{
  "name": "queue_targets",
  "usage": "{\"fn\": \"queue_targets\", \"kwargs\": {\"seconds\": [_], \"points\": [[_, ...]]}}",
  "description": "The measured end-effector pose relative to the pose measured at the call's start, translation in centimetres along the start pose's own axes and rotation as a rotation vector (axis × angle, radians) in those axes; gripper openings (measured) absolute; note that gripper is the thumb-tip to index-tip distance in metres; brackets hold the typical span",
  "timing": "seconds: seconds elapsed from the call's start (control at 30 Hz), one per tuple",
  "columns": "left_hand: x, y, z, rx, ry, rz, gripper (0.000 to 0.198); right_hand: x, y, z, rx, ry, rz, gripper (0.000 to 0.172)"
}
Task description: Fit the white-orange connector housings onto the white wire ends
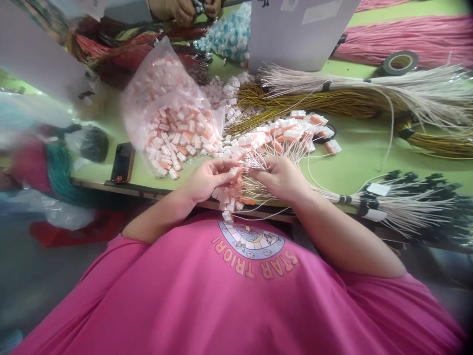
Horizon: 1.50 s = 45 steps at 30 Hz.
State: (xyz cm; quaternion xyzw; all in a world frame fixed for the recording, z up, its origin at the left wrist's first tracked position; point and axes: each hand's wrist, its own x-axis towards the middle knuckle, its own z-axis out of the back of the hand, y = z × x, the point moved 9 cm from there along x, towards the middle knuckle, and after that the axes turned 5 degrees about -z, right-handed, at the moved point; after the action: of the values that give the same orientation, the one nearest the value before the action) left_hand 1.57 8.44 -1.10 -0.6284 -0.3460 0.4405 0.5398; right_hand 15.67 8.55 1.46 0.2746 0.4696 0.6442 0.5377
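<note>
My left hand (pixel 211 178) is closed at the table's front edge, thumb and forefinger pinching what looks like a small white connector (pixel 233 171). Facing it, my right hand (pixel 283 178) is closed on thin white wires (pixel 255 161); the exact grip is partly hidden by the fingers. A fan of white and orange connectors (pixel 284 129) on wire ends lies just beyond both hands. More connectors (pixel 228 203) hang below the fingers over the edge. Left of my hands, an open plastic bag (pixel 168 93) spills loose white and orange connectors (pixel 177 140).
A phone (pixel 122 162) lies at the left front edge. Behind are yellow wires (pixel 314 104), a white wire bundle (pixel 354 81), a tape roll (pixel 401 63) and a grey panel (pixel 295 37). Black-ended wires (pixel 417 202) lie right. Another person's hands (pixel 188 10) work across the table.
</note>
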Motion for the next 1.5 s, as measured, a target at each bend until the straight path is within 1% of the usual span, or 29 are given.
{"fn": "queue_targets", "kwargs": {"seconds": [0.1, 0.17, 0.37, 0.53, 0.63, 0.7, 0.83, 0.9, 0.97, 1.03, 1.1, 1.13, 1.17, 1.2, 1.23, 1.27, 1.33, 1.4, 1.5], "points": [[0.0, -0.1, 0.1, -0.012, -0.011, -0.016, 0.021, 0.1, 0.1, 0.0, -0.028, -0.023, 0.008, 0.026], [0.0, -0.2, 0.0, 0.035, -0.002, -0.010, 0.020, 0.2, 0.0, -0.3, -0.034, -0.014, 0.024, 0.026], [-0.2, -0.9, -0.6, 0.225, -0.007, -0.034, 0.028, 0.4, -0.7, -1.1, -0.106, 0.007, -0.013, 0.023], [-0.2, -1.1, -1.2, 0.364, -0.038, -0.101, 0.018, 0.2, -0.7, -1.6, -0.081, 0.038, 0.021, 0.017], [-0.1, -1.3, -1.1, 0.407, -0.066, -0.147, 0.020, 0.4, -1.0, -1.1, -0.091, 0.003, -0.005, 0.023], [0.0, -1.4, -1.0, 0.428, -0.073, -0.170, 0.020, 0.4, -1.1, -1.1, -0.097, 0.007, -0.013, 0.024], [0.2, -1.4, -1.6, 0.425, -0.031, -0.181, 0.015, 0.1, -0.7, -1.3, -0.048, 0.032, 0.017, 0.017], [0.1, -1.6, -2.0, 0.439, -0.008, -0.188, 0.014, -0.1, -0.6, -1.2, -0.023, 0.039, 0.019, 0.016], [-0.3, -2.2, -2.1, 0.499, 0.009, -0.210, 0.016, 0.0, -0.6, -1.3, 0.001, 0.072, 0.014, 0.017], [-0.7, -3.0, -1.7, 0.610, 0.033, -0.261, 0.017, 0.1, -0.9, -1.2, 0.007, 0.097, -0.006, 0.021], [-0.8, -3.9, -0.4, 0.733, 0.035, -0.335, 0.019, 0.4, -0.9, -0.6, 0.015, 0.072, 0.005, 0.021], [-0.6, -4.3, 0.9, 0.790, 0.003, -0.370, 0.018, 0.5, -0.8, -0.3, 0.028, 0.047, 0.024, 0.020], [-0.3, -4.6, 2.5, 0.840, -0.060, -0.401, 0.018, 0.6, -0.6, 0.1, 0.048, 0.021, 0.044, 0.019], [0.1, -4.8, 4.5, 0.881, -0.147, -0.421, 0.017, 0.6, -0.6, 0.3, 0.070, 0.002, 0.059, 0.017], [0.5, -5.0, 6.8, 0.933, -0.279, -0.433, 0.014, 0.7, -0.7, 0.4, 0.087, -0.010, 0.058, 0.017], [1.0, -5.0, 8.7, 0.980, -0.386, -0.436, 0.010, 0.7, -0.9, 0.4, 0.091, -0.021, 0.039, 0.019], [2.3, -4.1, 11.2, 1.034, -0.477, -0.406, 0.012, 0.7, -1.4, 0.5, 0.070, -0.052, -0.016, 0.022], [3.6, -3.0, 12.2, 1.065, -0.469, -0.373, 0.019, 0.7, -1.6, 0.6, 0.048, -0.077, -0.045, 0.023], [4.4, -2.2, 11.9, 1.072, -0.413, -0.352, 0.022, 0.6, -1.3, 0.4, 0.108, -0.028, -0.047, 0.018]]}}
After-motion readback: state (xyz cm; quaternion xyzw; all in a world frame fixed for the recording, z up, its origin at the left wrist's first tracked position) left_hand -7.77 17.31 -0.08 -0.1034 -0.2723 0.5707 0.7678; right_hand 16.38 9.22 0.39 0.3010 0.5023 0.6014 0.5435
